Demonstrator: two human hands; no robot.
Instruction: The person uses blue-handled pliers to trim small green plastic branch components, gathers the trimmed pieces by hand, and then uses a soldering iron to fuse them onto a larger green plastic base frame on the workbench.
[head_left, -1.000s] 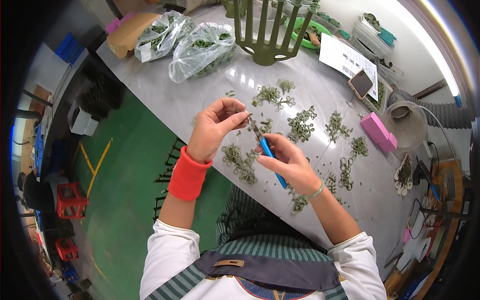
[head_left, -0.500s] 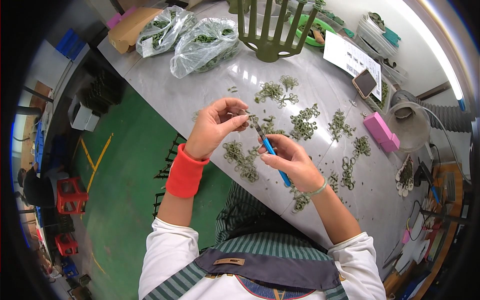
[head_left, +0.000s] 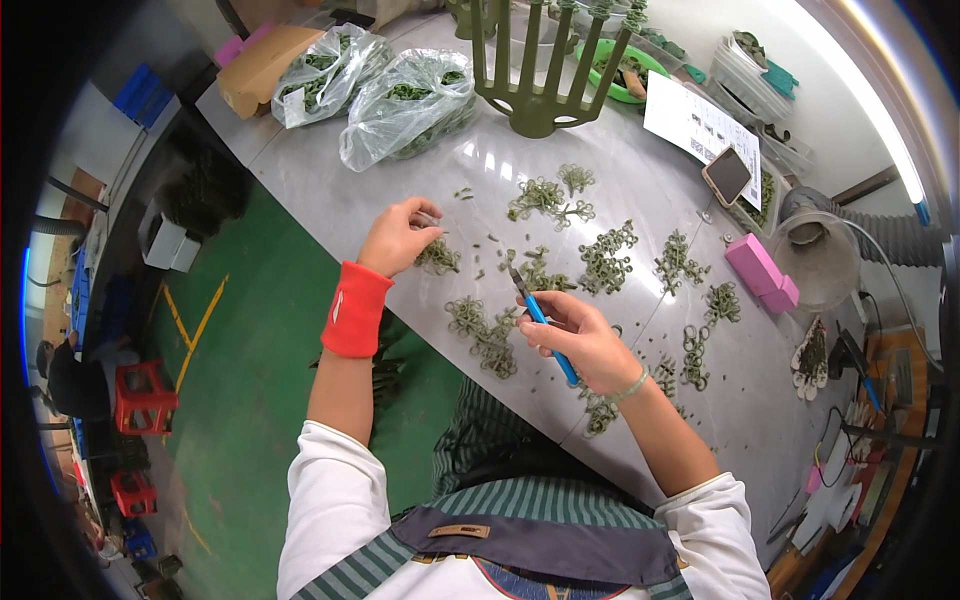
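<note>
My left hand [head_left: 398, 238], with a red wristband above it, is at the table's left edge with thumb and fingertips pinched together. Anything between them is too small to make out. Just below its fingertips lies a little heap of green ring-shaped pieces [head_left: 438, 257]. My right hand [head_left: 585, 345] is wrapped round a slim blue-handled craft knife [head_left: 545, 330], its dark tip pointing up and away over the table. Close to that tip is a cluster of small green pieces [head_left: 540, 272]. Another cluster of green rings [head_left: 485, 335] lies between my two hands, nearer to me.
More green clusters [head_left: 606, 258] spread rightward. Two clear bags [head_left: 410, 105] of green parts and an olive pronged rack [head_left: 535, 115] stand at the back. A phone [head_left: 727, 175] rests on a printed sheet; a pink block [head_left: 762, 272] sits by a ducted clear hood [head_left: 820, 260].
My left hand has moved left and away from the knife tip, down beside the small heap. My right hand, with the craft knife, has shifted slightly toward me.
</note>
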